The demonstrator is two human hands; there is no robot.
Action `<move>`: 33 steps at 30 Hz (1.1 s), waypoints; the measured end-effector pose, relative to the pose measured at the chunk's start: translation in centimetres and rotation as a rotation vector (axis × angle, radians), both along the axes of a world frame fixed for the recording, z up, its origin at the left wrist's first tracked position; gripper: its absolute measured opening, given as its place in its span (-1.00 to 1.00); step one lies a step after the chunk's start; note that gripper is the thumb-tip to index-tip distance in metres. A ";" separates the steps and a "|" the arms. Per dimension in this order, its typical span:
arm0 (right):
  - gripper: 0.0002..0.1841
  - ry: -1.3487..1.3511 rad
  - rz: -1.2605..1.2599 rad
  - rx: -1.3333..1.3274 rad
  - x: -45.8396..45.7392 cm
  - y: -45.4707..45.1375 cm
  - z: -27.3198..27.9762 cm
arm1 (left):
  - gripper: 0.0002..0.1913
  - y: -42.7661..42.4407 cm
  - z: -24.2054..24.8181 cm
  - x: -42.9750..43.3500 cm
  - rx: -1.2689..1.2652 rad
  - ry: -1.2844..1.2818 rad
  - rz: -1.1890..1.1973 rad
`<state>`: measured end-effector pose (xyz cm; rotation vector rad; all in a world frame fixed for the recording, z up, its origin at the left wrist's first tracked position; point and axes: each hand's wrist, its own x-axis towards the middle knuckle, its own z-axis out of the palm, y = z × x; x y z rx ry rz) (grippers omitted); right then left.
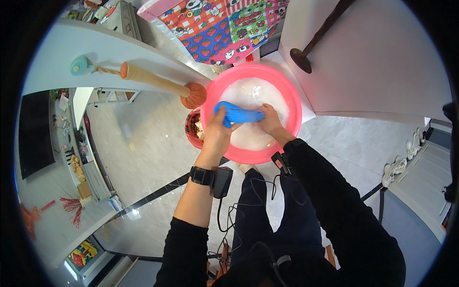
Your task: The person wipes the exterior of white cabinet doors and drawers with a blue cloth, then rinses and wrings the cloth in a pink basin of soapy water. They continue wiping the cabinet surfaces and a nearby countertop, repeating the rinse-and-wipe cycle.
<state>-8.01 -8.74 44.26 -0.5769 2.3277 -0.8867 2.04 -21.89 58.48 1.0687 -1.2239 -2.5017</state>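
A bunched blue cloth [244, 114] is stretched between my two hands, over a round pink plastic basin [261, 158]. My left hand [219, 125] grips its left end, with the thumb on top. My right hand [269, 120] pinches the right end, its fingertips hidden in part by the cloth. Cloudy whitish water [251, 138] with a glossy surface lies in the basin below. A black device is strapped to each of my wrists.
A red basket [193, 138] with pale pieces inside touches the basin's left side. A cat scratching post [157, 79] stands at the left, a patterned cover [222, 32] beyond. A dark wooden stand [302, 60] is at the upper right. Black cables hang below my wrists.
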 end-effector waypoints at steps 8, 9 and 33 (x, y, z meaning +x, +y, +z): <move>-0.54 -0.181 -0.115 -0.574 3.4 -0.4 6.3 | -0.47 -0.4 -9.6 -2.3 0.341 -0.303 -0.082; -0.54 -0.238 -0.070 -0.597 3.7 -0.1 7.1 | -0.46 -0.4 -11.0 -2.6 0.408 -0.274 -0.073; -0.48 0.016 -0.075 0.215 -1.6 -0.9 1.7 | -0.62 3.7 -13.1 -1.8 0.370 -0.236 0.163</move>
